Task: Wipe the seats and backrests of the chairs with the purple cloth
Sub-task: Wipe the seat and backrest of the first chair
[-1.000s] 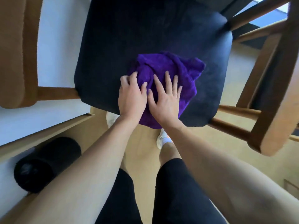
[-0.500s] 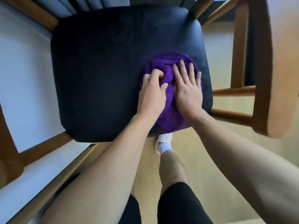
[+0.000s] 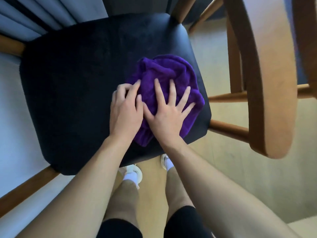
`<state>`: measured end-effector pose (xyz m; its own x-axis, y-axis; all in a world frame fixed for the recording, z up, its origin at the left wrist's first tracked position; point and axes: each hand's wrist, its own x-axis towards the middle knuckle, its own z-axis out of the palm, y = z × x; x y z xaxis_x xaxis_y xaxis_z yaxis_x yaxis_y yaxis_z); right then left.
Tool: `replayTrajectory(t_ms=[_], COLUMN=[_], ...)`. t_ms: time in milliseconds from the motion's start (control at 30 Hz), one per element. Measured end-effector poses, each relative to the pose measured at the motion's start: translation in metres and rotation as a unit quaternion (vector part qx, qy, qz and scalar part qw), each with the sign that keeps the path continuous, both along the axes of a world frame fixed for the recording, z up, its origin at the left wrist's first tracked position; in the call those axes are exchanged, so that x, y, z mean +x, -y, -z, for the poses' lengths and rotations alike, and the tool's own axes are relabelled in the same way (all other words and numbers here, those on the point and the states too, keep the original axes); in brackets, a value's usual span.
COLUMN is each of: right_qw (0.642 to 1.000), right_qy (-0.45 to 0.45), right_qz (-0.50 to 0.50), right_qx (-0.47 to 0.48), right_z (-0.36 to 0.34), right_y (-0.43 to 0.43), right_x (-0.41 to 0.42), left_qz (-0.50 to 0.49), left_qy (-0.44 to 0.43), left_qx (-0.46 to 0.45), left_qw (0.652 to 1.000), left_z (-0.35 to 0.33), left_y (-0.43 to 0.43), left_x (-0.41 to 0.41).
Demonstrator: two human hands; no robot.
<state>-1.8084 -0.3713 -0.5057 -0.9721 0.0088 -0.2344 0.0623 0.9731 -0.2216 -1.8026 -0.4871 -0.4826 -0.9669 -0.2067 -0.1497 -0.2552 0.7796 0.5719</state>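
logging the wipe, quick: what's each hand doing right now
left hand: fingers curled, gripping the purple cloth at its left edge
right hand: open, fingers spread, pressing flat on the purple cloth

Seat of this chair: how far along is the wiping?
Done: no telling from the seat. In hand: right hand presses the cloth on its right side; left hand grips the edge. Left: rest of seat, backrests, the other chair.

Two hands, left hand (image 3: 126, 112) and right hand (image 3: 164, 115), cover one purple cloth (image 3: 164, 73). Two chairs show: a black-seated chair (image 3: 77, 83) under the hands and a wooden chair (image 3: 267, 83) right of them.
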Motion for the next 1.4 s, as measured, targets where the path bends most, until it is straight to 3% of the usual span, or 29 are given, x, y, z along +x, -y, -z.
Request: replayTrajectory(t_ms=[267,433,633,867,967,1067,1267,1400], right_qw=[0.997,0.994,0.985,0.986,0.985,0.976,0.980,0.972], right_qy=[-0.052,-0.097,-0.125,-0.116,-0.096,-0.082,-0.088,-0.092], right_qz=[-0.049,-0.018,0.079,0.106,0.141,0.188,0.120,0.128], right_qx=[-0.003,-0.037,-0.091,-0.058,-0.030,-0.069,-0.133,-0.174], right_z=[0.013,0.018,0.010,0.010,0.015,0.017,0.012,0.009], right_y=[-0.007,-0.003,-0.009,-0.016,-0.003,0.003,-0.009,-0.008], right_x=[-0.053,-0.084,-0.037,0.030,-0.001,-0.041,-0.128,-0.148], left_qz=[-0.016,0.015,0.044,0.075,0.059,0.049,0.054,0.053], left_qy=[-0.011,-0.002,-0.027,-0.048,-0.075,-0.090,-0.084,-0.064], left_qx=[-0.081,-0.116,-0.059,-0.133,-0.067,-0.031,-0.088,-0.095], left_qw=[0.996,0.993,0.997,0.987,0.993,0.994,0.991,0.992], left_z=[0.021,0.045,0.048,0.055,0.058,0.059,0.062,0.060], left_y=[0.012,0.018,0.028,0.033,0.036,0.040,0.035,0.032], left_x=[-0.010,-0.031,-0.025,-0.023,-0.023,-0.023,-0.022,-0.023])
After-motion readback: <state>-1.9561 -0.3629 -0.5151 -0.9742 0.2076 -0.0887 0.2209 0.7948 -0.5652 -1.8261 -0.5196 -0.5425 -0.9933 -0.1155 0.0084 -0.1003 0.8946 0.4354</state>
